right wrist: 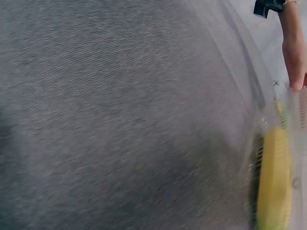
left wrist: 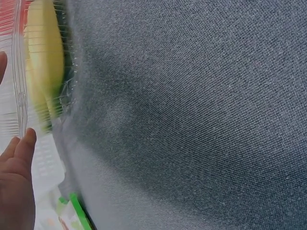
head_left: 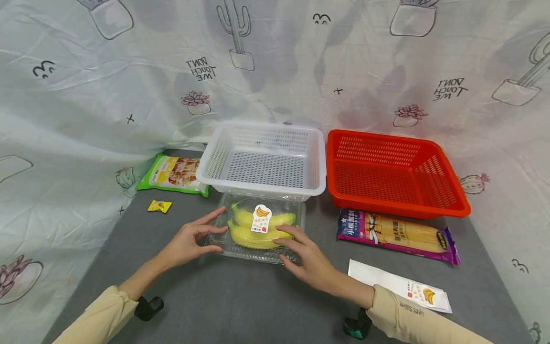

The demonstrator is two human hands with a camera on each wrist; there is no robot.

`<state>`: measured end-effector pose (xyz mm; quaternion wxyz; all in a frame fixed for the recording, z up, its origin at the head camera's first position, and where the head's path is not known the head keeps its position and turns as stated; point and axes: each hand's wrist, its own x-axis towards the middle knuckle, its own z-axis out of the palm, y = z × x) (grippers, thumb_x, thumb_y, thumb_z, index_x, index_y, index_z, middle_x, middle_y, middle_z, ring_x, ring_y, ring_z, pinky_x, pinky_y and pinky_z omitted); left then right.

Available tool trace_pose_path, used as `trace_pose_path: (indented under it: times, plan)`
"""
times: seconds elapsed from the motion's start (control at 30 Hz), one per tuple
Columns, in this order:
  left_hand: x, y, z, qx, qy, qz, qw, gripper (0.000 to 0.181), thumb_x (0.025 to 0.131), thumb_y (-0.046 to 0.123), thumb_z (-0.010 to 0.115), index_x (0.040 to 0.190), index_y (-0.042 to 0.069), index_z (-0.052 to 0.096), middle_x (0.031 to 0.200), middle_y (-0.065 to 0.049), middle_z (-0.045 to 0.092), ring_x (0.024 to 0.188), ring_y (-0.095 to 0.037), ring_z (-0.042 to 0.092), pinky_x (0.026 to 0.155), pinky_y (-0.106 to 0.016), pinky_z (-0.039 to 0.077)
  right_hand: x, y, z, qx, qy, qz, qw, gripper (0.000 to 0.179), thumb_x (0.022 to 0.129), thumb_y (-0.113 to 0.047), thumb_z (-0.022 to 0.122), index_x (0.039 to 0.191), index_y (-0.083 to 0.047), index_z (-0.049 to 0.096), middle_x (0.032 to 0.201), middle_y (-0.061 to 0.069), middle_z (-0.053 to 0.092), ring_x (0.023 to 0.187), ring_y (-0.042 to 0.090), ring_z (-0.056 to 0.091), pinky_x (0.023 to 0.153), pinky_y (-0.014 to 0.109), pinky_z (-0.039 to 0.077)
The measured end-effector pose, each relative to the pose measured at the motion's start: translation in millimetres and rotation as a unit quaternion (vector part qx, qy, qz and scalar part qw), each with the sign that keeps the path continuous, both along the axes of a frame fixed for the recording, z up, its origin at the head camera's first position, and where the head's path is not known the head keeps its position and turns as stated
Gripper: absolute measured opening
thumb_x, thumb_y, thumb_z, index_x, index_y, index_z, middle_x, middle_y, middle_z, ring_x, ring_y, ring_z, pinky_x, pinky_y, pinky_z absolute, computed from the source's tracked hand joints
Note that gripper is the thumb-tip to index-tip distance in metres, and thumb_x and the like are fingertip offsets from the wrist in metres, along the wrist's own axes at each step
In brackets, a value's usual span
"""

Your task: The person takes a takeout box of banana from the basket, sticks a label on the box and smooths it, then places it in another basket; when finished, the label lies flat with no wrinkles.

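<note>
A clear plastic box (head_left: 240, 255) with yellow bananas (head_left: 253, 239) inside lies in front of me, a banana sticker (head_left: 261, 218) on its lid. At its left edge is my left hand (head_left: 186, 239), fingers spread and fingertips touching the side. My right hand (head_left: 307, 260) reaches over the right part, fingertips on the lid and thumb near the front edge. In the left wrist view, the left fingers (left wrist: 25, 146) meet the box's rim. The right wrist view shows the left hand (right wrist: 295, 60) at the box's far end; my right hand is outside that view.
Behind the box stand a white basket (head_left: 262, 186) and a red basket (head_left: 395, 208). A green food bag (head_left: 178, 174) and small yellow packet (head_left: 159, 206) lie left. To the right are a purple pasta pack (head_left: 397, 234) and a white sticker strip (head_left: 386, 279).
</note>
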<state>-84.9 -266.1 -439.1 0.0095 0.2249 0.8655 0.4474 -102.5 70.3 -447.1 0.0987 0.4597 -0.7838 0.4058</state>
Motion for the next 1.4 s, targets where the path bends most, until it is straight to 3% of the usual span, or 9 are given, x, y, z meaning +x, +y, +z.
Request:
trace_pose_path:
  times: [0.37,0.67,0.8,0.9,1.07,1.17,1.23,1.3,1.4]
  plan:
    - [0.8,-0.6,0.2,0.011,-0.006,0.012,0.9999,0.048,0.075,0.02,0.082,0.119,0.005,0.068,0.152,-0.006,0.035,0.132,-0.039,0.04,0.091,-0.057,0.047,6.6,13,-14.5,-0.014,-0.033,-0.07,0.9969,0.056,0.081,-0.012,0.076,0.131,0.001,0.055,0.149,0.022,0.031,0.138,0.032,0.03,0.112,0.027,0.027]
    - [1.0,-0.4,-0.3,0.015,-0.005,0.012,0.9998,0.049,0.075,0.02,0.083,0.119,0.006,0.068,0.153,-0.004,0.035,0.132,-0.039,0.039,0.09,-0.058,0.047,8.9,11,-19.1,-0.029,-0.073,-0.116,0.9901,0.067,0.075,-0.012,0.081,0.135,-0.002,0.052,0.152,0.023,0.024,0.123,0.038,0.046,0.096,0.044,0.046]
    - [1.0,-2.3,-0.5,0.012,0.005,0.02,0.9997,0.048,0.076,0.019,0.082,0.12,0.006,0.067,0.152,-0.004,0.035,0.132,-0.036,0.041,0.089,-0.057,0.048,9.1,11,-20.8,-0.03,-0.08,-0.125,0.9885,0.067,0.075,-0.013,0.081,0.135,-0.005,0.053,0.152,0.022,0.026,0.13,0.039,0.039,0.098,0.054,0.042]
    - [-0.7,-5.8,1.4,0.009,0.033,0.028,0.999,0.046,0.077,0.013,0.081,0.121,0.006,0.067,0.151,-0.005,0.037,0.134,-0.03,0.04,0.092,-0.049,0.049,10.1,10,-21.9,-0.032,-0.102,-0.132,0.9856,0.066,0.075,-0.014,0.081,0.135,-0.008,0.053,0.154,0.019,0.025,0.137,0.036,0.031,0.101,0.059,0.037]
    - [-10.9,-11.2,8.1,0.04,0.087,0.061,0.9936,0.041,0.079,-0.001,0.076,0.119,0.002,0.066,0.147,-0.01,0.042,0.133,-0.014,0.041,0.1,-0.021,0.041,13.5,7,-22.2,-0.042,-0.156,-0.136,0.9775,0.07,0.075,-0.017,0.082,0.138,-0.012,0.051,0.158,0.016,0.017,0.142,0.035,0.022,0.106,0.06,0.028]
    - [-20.1,-14.7,14.4,0.071,0.096,0.101,0.9876,0.036,0.081,-0.004,0.073,0.116,0.0,0.067,0.144,-0.011,0.046,0.13,-0.015,0.046,0.098,-0.016,0.042,15.6,4,-22.4,-0.046,-0.178,-0.142,0.9727,0.076,0.075,-0.019,0.083,0.141,-0.012,0.047,0.158,0.017,0.011,0.142,0.038,0.018,0.106,0.062,0.026]
    - [-28.5,-17.9,19.2,0.067,0.098,0.134,0.984,0.034,0.082,-0.002,0.072,0.116,0.001,0.068,0.144,-0.01,0.046,0.129,-0.021,0.047,0.098,-0.023,0.045,16.3,2,-22.8,-0.045,-0.193,-0.151,0.9684,0.081,0.075,-0.021,0.083,0.145,-0.012,0.043,0.159,0.017,0.008,0.142,0.039,0.016,0.106,0.062,0.027]
    - [-39.7,-21.7,24.4,0.034,0.092,0.161,0.982,0.037,0.084,0.005,0.073,0.12,0.003,0.066,0.147,-0.01,0.042,0.132,-0.029,0.042,0.1,-0.036,0.045,16.2,-1,-22.7,-0.044,-0.214,-0.162,0.9623,0.087,0.075,-0.025,0.083,0.148,-0.015,0.037,0.159,0.017,0.003,0.142,0.04,0.016,0.105,0.061,0.029]
    - [-63.2,-28.3,30.9,-0.029,0.064,0.168,0.9833,0.052,0.086,0.015,0.073,0.134,0.005,0.056,0.156,-0.012,0.024,0.139,-0.039,0.027,0.101,-0.059,0.036,14.5,-5,-22.9,-0.047,-0.252,-0.172,0.9511,0.098,0.074,-0.031,0.084,0.153,-0.021,0.026,0.159,0.016,-0.003,0.142,0.04,0.013,0.106,0.061,0.028]
